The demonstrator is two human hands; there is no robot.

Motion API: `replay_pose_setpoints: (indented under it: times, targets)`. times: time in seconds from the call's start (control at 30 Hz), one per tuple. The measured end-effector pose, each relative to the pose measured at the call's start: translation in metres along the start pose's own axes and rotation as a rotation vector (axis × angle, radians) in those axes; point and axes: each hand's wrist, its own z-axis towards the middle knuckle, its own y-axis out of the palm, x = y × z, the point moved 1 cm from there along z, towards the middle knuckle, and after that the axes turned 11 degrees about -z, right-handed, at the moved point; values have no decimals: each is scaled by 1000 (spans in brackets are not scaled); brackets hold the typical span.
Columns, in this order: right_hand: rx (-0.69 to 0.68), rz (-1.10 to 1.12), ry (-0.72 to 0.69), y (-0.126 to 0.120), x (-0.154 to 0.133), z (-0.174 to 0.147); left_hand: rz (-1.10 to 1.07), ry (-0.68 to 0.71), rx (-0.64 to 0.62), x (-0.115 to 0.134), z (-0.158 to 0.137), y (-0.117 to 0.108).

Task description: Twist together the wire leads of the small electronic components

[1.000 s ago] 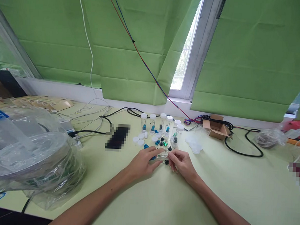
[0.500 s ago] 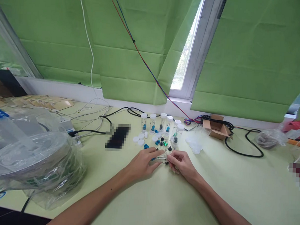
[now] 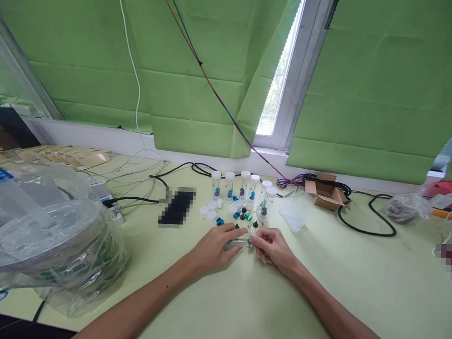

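Observation:
My left hand (image 3: pixel 218 245) is closed around a small clear plastic tube (image 3: pixel 242 241) that lies on its side, thumb below and fingers above. At the tube's right end, my right hand (image 3: pixel 273 247) has thumb and fingers pinched together. Whatever that pinch holds is too small to make out. Just beyond my fingers lie loose blue parts (image 3: pixel 219 221), a green part (image 3: pixel 248 217) and black parts (image 3: pixel 255 224), some with thin wire-like stems. Farther back stand several clear tubes with white lids (image 3: pixel 229 187), each with small coloured parts inside.
White round caps (image 3: pixel 211 215) lie left of the parts, and translucent discs (image 3: pixel 294 222) to the right. A dark pixelated object (image 3: pixel 177 206) is at left. A plastic-wrapped reel (image 3: pixel 54 232) takes up the left side. An open cardboard box (image 3: pixel 326 196) and black cable (image 3: pixel 369 233) sit at back right.
Both hands stay nearly in place at the tube. My right fingertips have shifted very slightly left toward its end, and the camera view has moved a little.

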Motion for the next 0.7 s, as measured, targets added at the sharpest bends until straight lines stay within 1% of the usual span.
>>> replay_pose_setpoints:
  times: [0.1, 0.23, 0.4, 0.53, 0.6, 0.7]
  targets:
    - [46, 20, -3, 2, -1, 0, -22, -25, 32, -1, 1, 2]
    - [148, 42, -58, 5, -2, 0, -101, -62, 157, 0, 3, 3]
    - [206, -9, -151, 6, -1, -1, -190, -191, 287, 5, 6, 1]
    - [208, -167, -220, 8, -4, -5, -356, -270, 319, 8, 6, 0]
    - [211, -292, -264, 9, -8, -8, -420, -274, 311, 9, 7, 1]
    - [203, -450, -338, 12, -13, -12, -457, -262, 294, 9, 7, 2]
